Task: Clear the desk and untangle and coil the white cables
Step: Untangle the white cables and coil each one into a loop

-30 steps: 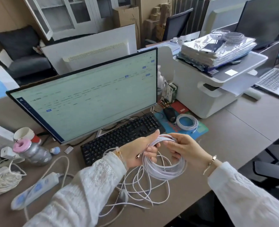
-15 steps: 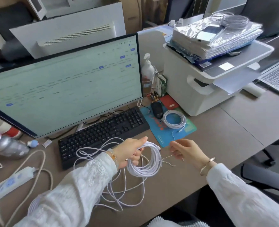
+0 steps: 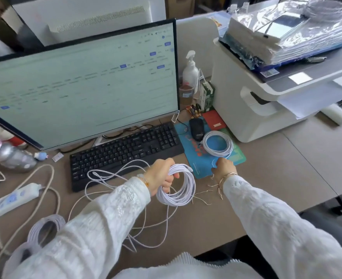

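Currently, the white cable coil point(image 3: 176, 187) is gripped at frame centre by the curled left hand point(image 3: 162, 176); light, springy, slippery, so the bundled strands should be clamped together. The right hand point(image 3: 224, 166) is seen knuckles-up at the mouse pad point(image 3: 194, 158) edge; its grasp cannot be told.

Desk count: cables, hands and office gear

There were three coils of white cable point(image 3: 177, 188), point(image 3: 218, 142), point(image 3: 45, 230), two hands point(image 3: 162, 176), point(image 3: 224, 167), one monitor point(image 3: 81, 85), one keyboard point(image 3: 123, 150), one mouse point(image 3: 196, 128), one printer point(image 3: 266, 97), one power strip point(image 3: 11, 199).

monitor point(image 3: 81, 87) text: blurred, unreadable | power strip point(image 3: 9, 200): cut by left edge | right hand point(image 3: 224, 166) fingertips: hidden
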Action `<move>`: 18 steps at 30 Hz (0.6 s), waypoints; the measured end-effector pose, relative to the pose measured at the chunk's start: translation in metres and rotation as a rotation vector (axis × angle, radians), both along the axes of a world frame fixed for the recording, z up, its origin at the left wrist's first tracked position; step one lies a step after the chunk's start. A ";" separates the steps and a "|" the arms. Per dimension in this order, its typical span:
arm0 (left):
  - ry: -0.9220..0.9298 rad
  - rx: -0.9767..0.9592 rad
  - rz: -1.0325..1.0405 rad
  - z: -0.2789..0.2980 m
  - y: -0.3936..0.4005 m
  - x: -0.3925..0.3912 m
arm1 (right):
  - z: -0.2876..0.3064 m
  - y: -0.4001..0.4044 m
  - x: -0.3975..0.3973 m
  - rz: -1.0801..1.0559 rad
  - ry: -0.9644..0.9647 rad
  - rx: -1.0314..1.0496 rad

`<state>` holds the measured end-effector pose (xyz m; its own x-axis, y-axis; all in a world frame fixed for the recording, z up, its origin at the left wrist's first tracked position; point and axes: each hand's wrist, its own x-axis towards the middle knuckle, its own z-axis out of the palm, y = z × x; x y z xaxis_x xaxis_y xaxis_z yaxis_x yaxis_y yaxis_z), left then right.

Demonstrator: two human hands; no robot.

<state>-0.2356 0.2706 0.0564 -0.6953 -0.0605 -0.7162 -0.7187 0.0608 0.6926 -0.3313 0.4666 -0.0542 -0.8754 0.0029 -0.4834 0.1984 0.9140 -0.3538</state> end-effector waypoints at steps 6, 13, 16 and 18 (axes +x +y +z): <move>-0.003 -0.013 -0.003 -0.001 -0.002 -0.008 | -0.023 -0.006 -0.010 0.046 -0.002 0.040; -0.021 -0.015 -0.005 0.000 -0.004 -0.019 | -0.028 -0.014 -0.010 0.084 -0.011 0.035; -0.014 0.003 0.013 0.000 -0.007 -0.022 | -0.013 -0.021 -0.007 0.035 0.118 -0.181; -0.005 0.024 0.036 0.000 -0.008 -0.021 | 0.011 -0.025 -0.004 -0.054 0.208 -0.369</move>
